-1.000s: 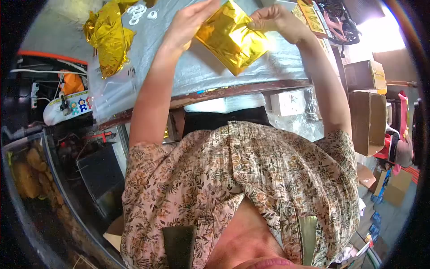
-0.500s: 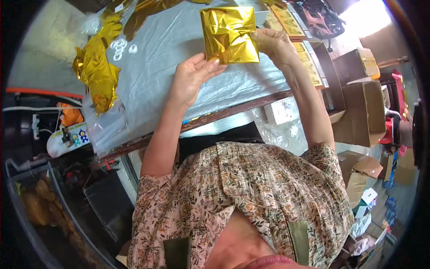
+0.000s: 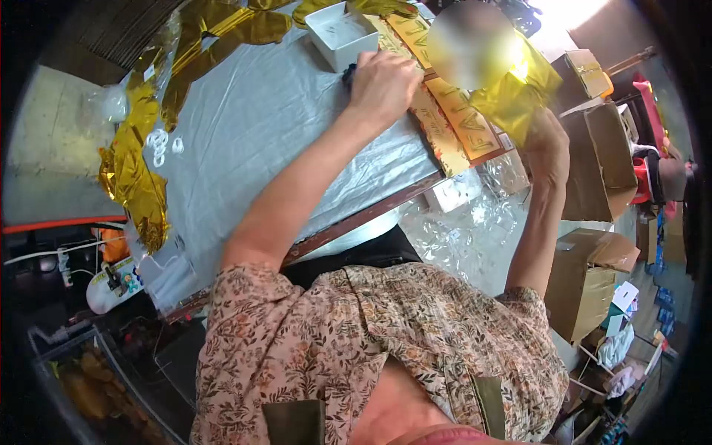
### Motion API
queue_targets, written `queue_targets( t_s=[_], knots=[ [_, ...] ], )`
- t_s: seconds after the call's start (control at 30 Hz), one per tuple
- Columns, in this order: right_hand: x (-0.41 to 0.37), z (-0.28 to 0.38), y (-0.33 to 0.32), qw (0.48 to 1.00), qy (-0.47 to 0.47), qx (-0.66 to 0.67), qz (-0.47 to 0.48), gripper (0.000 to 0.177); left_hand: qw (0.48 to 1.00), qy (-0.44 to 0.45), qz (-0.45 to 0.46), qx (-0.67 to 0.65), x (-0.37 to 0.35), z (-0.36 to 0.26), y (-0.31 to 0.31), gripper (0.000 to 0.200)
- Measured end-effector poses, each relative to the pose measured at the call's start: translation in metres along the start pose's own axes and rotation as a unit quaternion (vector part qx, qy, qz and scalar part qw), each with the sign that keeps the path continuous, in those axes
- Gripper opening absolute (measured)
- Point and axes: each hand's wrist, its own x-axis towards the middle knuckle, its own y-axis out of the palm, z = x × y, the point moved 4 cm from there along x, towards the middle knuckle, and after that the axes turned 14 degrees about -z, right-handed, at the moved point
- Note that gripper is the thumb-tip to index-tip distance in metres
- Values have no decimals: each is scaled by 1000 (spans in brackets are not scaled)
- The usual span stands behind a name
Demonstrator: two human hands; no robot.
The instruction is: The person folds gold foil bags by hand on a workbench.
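My right hand is raised at the right, past the table's edge, with its fingers closed on a shiny gold foil packet. A blurred patch covers the packet's upper left part. Over the back of the table, my left hand is curled, knuckles up, beside a white open box. A small dark object shows at the left edge of that hand. What lies inside the fingers is hidden.
Orange printed cards lie along the table's right side. Gold foil pieces and white rings are at the left on the grey-covered table. Cardboard boxes stand at the right; clear plastic bags lie below the table edge.
My left hand has let go of the gold foil packet and moved up and right to beside the white box. My right hand has carried the packet rightward. The view has shifted.
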Motion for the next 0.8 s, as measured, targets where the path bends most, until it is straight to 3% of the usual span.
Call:
queue_targets(
  t_s=[0.1,0.27,0.33,0.43,0.53,0.67,0.73,0.8],
  knots=[
    [-9,9,-21,1000,-9,10,27,26,994,-13,33,99,16,3,43,23],
    [-12,8,-39,999,-6,9,30,25,991,-15,80,109,15,4,65,19],
    [-11,4,-43,1000,0,20,12,24,993,-82,78,25,15,6,60,19],
    [-4,-4,-47,998,1,47,41,23,994,-85,73,6,19,10,62,19],
    [-11,1,-31,999,13,35,37,23,990,-55,104,72,30,3,62,20],
    [-30,19,-16,999,-7,35,40,23,992,-72,45,92,43,-5,58,19],
    [-38,28,-17,998,-18,27,57,22,985,-169,22,41,49,3,56,21],
    [-41,34,-23,997,-27,22,72,22,985,-171,-17,6,55,3,43,19]
  ],
)
